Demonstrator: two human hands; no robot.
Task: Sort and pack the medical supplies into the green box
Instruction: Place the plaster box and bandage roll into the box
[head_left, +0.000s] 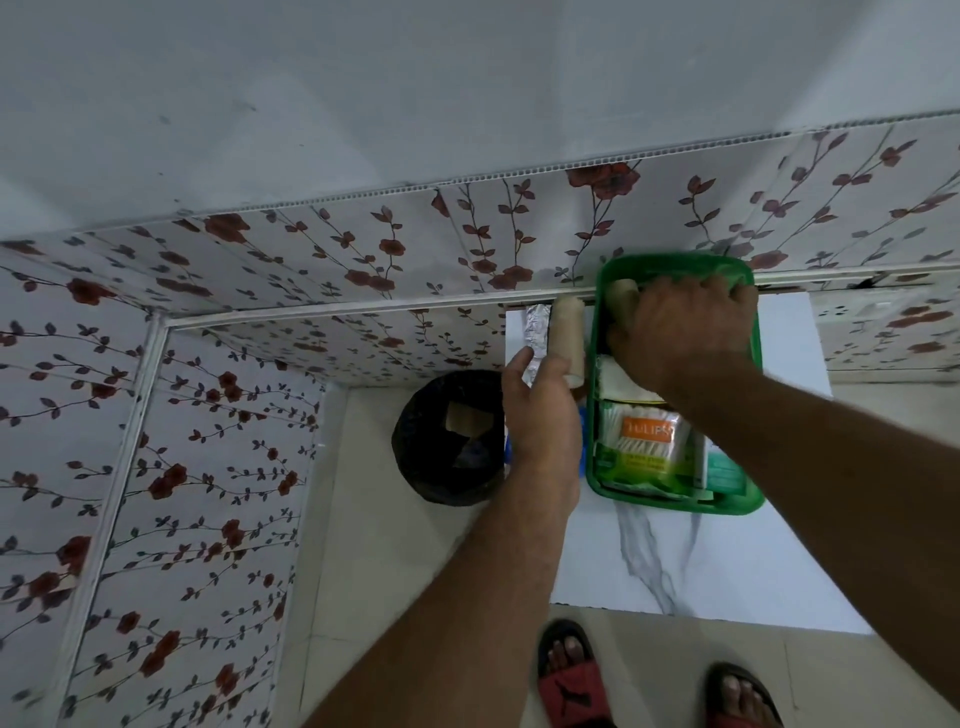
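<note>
The green box (757, 364) stands on the white marble table (727, 571), against the flowered wall. A Tulips cotton-swab pack (641, 447) and other packets lie in its near half. My right hand (685, 332) is inside the far end, fingers curled by the far rim, closed on a beige bandage roll (623, 297). Left of the box lie a second beige roll (567, 325) and a foil strip (535, 327). My left hand (543, 415) rests over their near ends, thumb on the foil. Whether it grips them is hidden.
A black round bin (449, 441) sits low to the left of the table. Something blue (582, 421) shows under my left hand. Flowered wall panels close in the back and left. My feet in sandals (569, 675) stand at the table's near edge.
</note>
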